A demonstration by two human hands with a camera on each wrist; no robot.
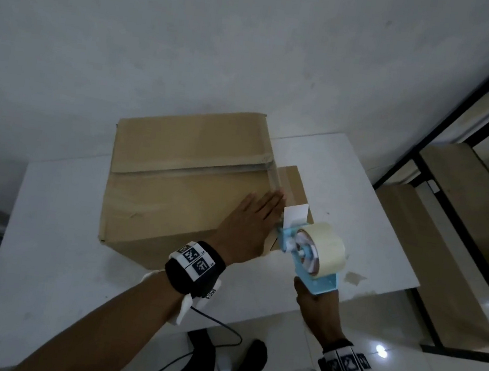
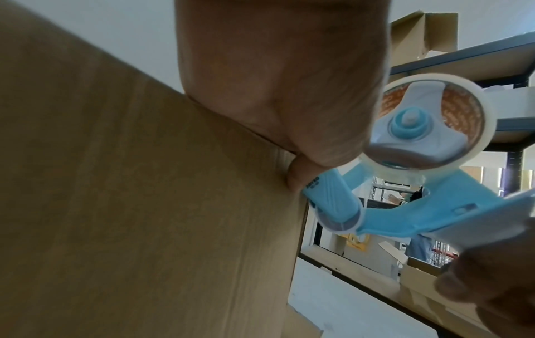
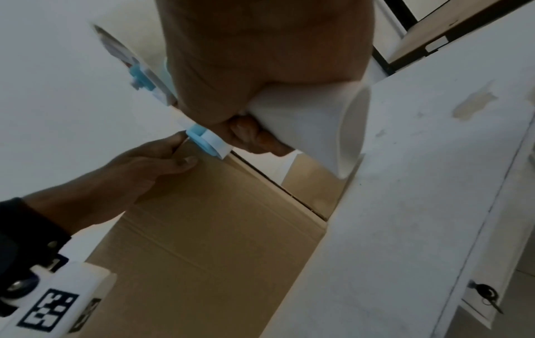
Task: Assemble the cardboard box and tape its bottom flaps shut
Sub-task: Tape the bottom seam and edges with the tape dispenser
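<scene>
A brown cardboard box [image 1: 182,183] stands on the white table [image 1: 56,224], flaps folded flat on top with a strip of clear tape [image 1: 196,167] along the centre seam. My left hand [image 1: 251,217] lies flat on the box top near its right edge, fingers straight; the same hand [image 3: 150,160] shows in the right wrist view. My right hand [image 1: 319,308] grips the handle of a blue tape dispenser [image 1: 311,255] with a cream tape roll [image 2: 420,128]. The dispenser's front end sits at the box's right edge, just beside my left fingertips.
A lower side flap of the box [image 1: 295,185] sticks out to the right over the table. A scrap of tape [image 1: 355,277] lies near the table's right edge. Metal shelving [image 1: 472,151] with cardboard stands to the right. A cable [image 1: 219,327] hangs below the front edge.
</scene>
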